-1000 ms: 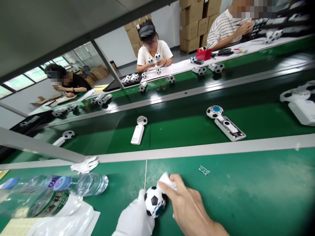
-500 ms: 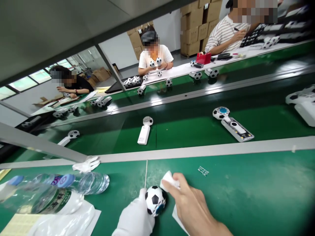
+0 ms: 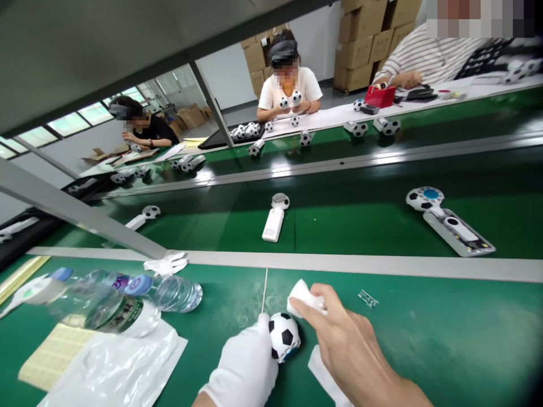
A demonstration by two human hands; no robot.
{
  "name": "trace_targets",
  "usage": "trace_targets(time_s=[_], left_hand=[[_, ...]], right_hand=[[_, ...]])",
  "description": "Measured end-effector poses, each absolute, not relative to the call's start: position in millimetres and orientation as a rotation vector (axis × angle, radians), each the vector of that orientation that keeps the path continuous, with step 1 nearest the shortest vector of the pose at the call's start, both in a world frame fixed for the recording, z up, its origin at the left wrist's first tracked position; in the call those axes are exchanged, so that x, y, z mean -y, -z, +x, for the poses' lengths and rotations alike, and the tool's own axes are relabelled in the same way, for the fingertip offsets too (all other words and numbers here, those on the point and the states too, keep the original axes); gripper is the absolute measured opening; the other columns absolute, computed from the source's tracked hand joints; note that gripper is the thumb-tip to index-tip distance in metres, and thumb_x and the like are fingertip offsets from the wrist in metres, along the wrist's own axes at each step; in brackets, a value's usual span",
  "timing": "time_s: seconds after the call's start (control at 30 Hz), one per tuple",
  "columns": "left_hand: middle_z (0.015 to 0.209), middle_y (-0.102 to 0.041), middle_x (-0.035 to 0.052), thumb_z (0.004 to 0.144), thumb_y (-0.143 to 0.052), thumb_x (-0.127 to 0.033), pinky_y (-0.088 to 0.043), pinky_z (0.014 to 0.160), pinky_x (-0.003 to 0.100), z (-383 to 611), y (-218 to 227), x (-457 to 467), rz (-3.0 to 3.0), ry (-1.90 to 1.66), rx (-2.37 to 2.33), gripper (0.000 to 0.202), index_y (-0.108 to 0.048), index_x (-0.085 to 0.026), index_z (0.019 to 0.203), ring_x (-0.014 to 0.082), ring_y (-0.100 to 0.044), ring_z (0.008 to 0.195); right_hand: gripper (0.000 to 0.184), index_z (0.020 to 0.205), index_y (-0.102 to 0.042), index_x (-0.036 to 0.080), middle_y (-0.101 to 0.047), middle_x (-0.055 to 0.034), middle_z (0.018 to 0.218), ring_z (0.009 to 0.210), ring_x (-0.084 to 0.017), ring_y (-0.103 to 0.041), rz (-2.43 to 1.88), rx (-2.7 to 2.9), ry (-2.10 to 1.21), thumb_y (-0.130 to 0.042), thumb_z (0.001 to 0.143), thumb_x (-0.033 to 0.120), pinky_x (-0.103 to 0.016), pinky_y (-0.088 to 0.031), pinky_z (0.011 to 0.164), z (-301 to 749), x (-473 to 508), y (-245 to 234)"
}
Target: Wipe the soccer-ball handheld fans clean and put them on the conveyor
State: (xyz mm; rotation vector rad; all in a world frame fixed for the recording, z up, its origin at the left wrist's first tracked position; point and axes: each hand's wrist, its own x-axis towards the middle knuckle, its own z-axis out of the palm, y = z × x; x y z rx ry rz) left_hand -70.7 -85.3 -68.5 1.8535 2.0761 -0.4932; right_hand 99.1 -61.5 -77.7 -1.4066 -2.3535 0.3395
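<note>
Wipe (image 3: 299, 291), in right fingers (image 3: 328, 298), edged off ball (image 3: 284, 337); ball in left fingers (image 3: 263, 323).

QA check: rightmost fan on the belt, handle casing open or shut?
Open: the fan handle shows bare internals along its length, with no cover on.

Bright overhead light, glare on far belt (image 3: 339, 161), edges warped, btm-right corner dark

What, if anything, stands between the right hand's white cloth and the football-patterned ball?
Nothing visible. The right hand pinches the white cloth just beyond the ball, which the gloved left hand grips from its left side; that approach is open.
</note>
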Motion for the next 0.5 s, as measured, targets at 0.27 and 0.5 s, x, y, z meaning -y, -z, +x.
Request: trace_targets(time_s=[0.27,0.5], left_hand=[[0.086,-0.067,0.0118,0.085,-0.031,-0.012,-0.053,0.069,0.044,-75,81,89,1.978,0.420,-2.038,0.032,-0.060,-0.015,0.098,0.0293,-0.067,0.075],[0.083,-0.068,0.0116,0.083,-0.035,-0.010,-0.052,0.065,0.048,-71,70,85,1.896,0.389,-2.041,0.032,-0.060,-0.017,0.101,0.0320,-0.067,0.072]], right_hand=[[0.051,0.117,-0.055,0.023,-0.059,-0.0150,0.114,0.067,-0.021,-0.064,-1.176,2.637,-0.097,-0.040,0.073,0.002,-0.025,-0.045,0.045,80,72,69],[0.059,0.119,-0.053,0.030,-0.056,-0.0118,0.116,0.063,-0.020,-0.064,-1.309,2.579,-0.125,-0.036,0.071,-0.001,-0.027,-0.045,0.047,87,67,65]])
